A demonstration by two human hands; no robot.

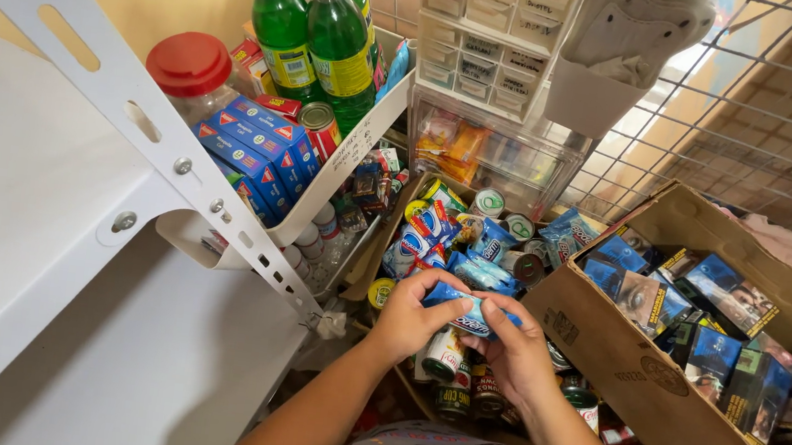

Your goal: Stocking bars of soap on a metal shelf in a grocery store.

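A white metal shelf (35, 208) fills the left side, its slotted brace running down toward the middle, with a yellow wall behind and a wire grid (782, 109) at the upper right. On the shelf's far corner stand 2 green bottles (323, 37) with white caps, a jar with a red lid (189, 66) and a stack of blue boxes (259, 150). A clear drawer unit (490, 73) stands at the back. Below lies a tray (366, 264) crowded with tins and blue packets, and to its right an open cardboard box (640, 368) holds dark blue cartons. The left hand (409, 320) and right hand (516, 353) meet over the tray's near edge, both clamped on 1 pack (468, 310), each gripping an end with fingers curled over it. The pack is small, oblong and soft-looking, light blue with white and a touch of red, held level just above the tins.
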